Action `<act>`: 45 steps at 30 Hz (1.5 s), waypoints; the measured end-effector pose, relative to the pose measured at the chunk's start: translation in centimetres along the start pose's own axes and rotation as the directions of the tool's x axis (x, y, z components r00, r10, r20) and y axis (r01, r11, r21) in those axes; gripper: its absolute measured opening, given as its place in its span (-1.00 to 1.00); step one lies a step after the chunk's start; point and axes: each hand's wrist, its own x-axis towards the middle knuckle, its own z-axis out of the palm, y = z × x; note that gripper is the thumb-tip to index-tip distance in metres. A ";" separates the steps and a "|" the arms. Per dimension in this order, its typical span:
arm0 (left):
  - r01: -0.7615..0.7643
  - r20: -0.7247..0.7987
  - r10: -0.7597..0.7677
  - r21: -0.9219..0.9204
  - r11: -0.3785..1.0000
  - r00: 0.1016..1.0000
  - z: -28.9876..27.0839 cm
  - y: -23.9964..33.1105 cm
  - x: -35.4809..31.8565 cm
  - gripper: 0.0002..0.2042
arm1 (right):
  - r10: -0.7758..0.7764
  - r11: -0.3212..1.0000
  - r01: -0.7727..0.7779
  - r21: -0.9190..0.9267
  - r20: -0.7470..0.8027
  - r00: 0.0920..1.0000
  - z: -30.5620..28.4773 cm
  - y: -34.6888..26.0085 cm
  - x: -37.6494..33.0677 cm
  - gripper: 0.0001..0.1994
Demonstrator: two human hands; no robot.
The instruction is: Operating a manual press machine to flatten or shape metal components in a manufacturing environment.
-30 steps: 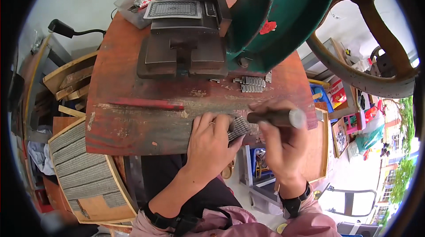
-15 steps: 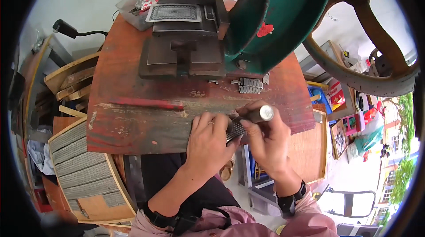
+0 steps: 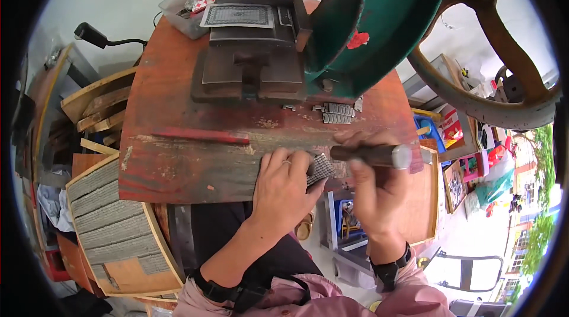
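Observation:
My left hand [image 3: 281, 183] is closed on a small block of thin metal links [image 3: 321, 169] at the near edge of the wooden bench [image 3: 195, 169]. The block's ribbed top shows beside my fingertips; the rest is hidden by the hand. To its right, my right hand [image 3: 379, 195] grips a dark cylindrical tool [image 3: 370, 156] with a shiny round metal end facing right. A gap separates this tool from the block. Beyond my hands lie several loose metal link pieces [image 3: 338, 114], and a thin red stick [image 3: 201, 135] rests left of them.
A green press [image 3: 385, 38] with a large handwheel [image 3: 492, 44] stands at the back; a patterned card [image 3: 240, 15] lies on its bed. Behind it is a clear plastic bin [image 3: 181, 18]. At lower left, a wooden tray [image 3: 127, 284] holds rows of grey strips.
My right hand has moved right with the cylindrical tool, away from the metal links, and the tool has turned more sideways. More of the block's top shows. My left hand stays nearly in place.

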 end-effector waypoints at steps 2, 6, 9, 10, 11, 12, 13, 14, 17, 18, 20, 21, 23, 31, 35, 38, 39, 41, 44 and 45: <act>0.005 0.026 -0.006 0.015 1.000 1.000 -0.1 0.0 0.0 -0.59 | 0.127 0.977 -0.109 -0.181 0.093 0.988 0.4 0.7 -0.6 -0.74; 0.011 0.021 -0.012 0.005 1.000 1.000 0.0 0.0 0.0 -0.60 | 0.197 0.978 -0.197 0.069 0.003 0.980 -0.3 -0.4 0.4 -0.79; 0.017 0.017 -0.017 0.009 1.000 1.000 0.0 0.2 0.1 -0.61 | -0.031 0.925 0.070 0.374 -0.109 0.994 0.1 -0.8 0.2 -0.76; 0.015 0.018 -0.015 0.009 1.000 1.000 -0.1 0.1 0.0 -0.61 | -0.006 0.993 0.004 0.117 0.016 1.000 -0.2 -0.4 -0.2 -0.76; 0.013 0.039 -0.013 0.015 1.000 0.999 -0.2 -0.1 -0.1 -0.61 | 0.052 0.987 -0.032 -0.155 0.129 0.990 -0.5 0.2 -0.9 -0.76; 0.009 0.060 -0.010 0.019 1.000 0.998 -0.1 -0.2 -0.2 -0.61 | 0.206 0.979 -0.204 -0.026 0.132 0.970 -0.1 0.6 -1.3 -0.75; 0.007 0.060 -0.008 0.017 1.000 0.998 -0.1 -0.1 -0.1 -0.61 | 0.205 0.979 -0.203 -0.028 0.131 0.970 -0.3 0.5 -1.3 -0.75; 0.012 0.051 -0.013 0.019 1.000 0.999 0.0 -0.1 0.0 -0.61 | 0.202 0.977 -0.207 0.054 0.086 0.976 -0.6 0.1 -1.0 -0.74; 0.032 0.036 -0.032 0.019 0.999 0.999 -0.2 0.1 -0.2 -0.62 | 0.131 0.971 -0.121 0.204 -0.037 0.991 -0.6 -1.1 -0.9 -0.73; 0.033 0.024 -0.033 0.010 0.999 0.999 -0.2 0.3 0.0 -0.62 | 0.039 0.980 -0.037 0.194 -0.008 0.999 -0.8 -0.9 -0.8 -0.74; 0.034 0.044 -0.034 0.008 0.999 0.998 -0.1 0.2 0.0 -0.61 | 0.163 0.986 -0.159 -0.050 0.082 0.983 -0.9 -0.1 -1.8 -0.76; 0.043 0.063 -0.044 0.017 0.999 0.997 -0.1 0.1 -0.1 -0.60 | 0.213 0.976 -0.206 -0.072 0.121 0.969 -0.6 0.3 -1.9 -0.75; 0.028 0.050 -0.029 0.014 0.999 0.998 0.0 -0.1 0.0 -0.60 | 0.286 0.958 -0.287 -0.004 0.110 0.952 -1.0 0.0 -1.4 -0.74; 0.043 0.058 -0.043 0.012 0.999 0.997 -0.2 0.0 0.0 -0.61 | 0.221 0.971 -0.208 -0.115 0.121 0.968 -0.7 0.2 -1.7 -0.77; 0.031 0.042 -0.031 0.016 0.999 0.999 -0.2 0.2 -0.1 -0.62 | 0.114 0.985 -0.115 0.125 0.018 0.993 -1.1 -0.9 -1.4 -0.76; 0.035 0.038 -0.036 0.018 0.999 0.999 -0.2 0.5 0.0 -0.63 | 0.119 0.987 -0.107 -0.119 0.096 0.988 -1.6 -1.2 -2.0 -0.77; 0.041 0.045 -0.042 0.019 0.999 0.998 -0.2 0.4 0.0 -0.63 | 0.215 0.975 -0.205 -0.090 0.115 0.970 -1.0 -0.2 -2.5 -0.77; 0.021 0.035 -0.022 0.028 0.999 0.999 0.0 0.1 0.1 -0.63 | 0.258 0.966 -0.258 -0.006 0.064 0.964 -1.5 0.1 -2.7 -0.77; 0.024 0.036 -0.025 0.028 0.999 0.999 -0.1 0.4 -0.1 -0.63 | 0.073 0.953 -0.060 0.298 -0.034 0.997 -1.6 -1.6 -1.7 -0.74; 0.035 0.033 -0.036 0.029 0.999 0.999 -0.2 0.5 0.1 -0.63 | 0.072 0.953 -0.058 0.298 -0.036 0.997 -1.6 -1.6 -1.7 -0.74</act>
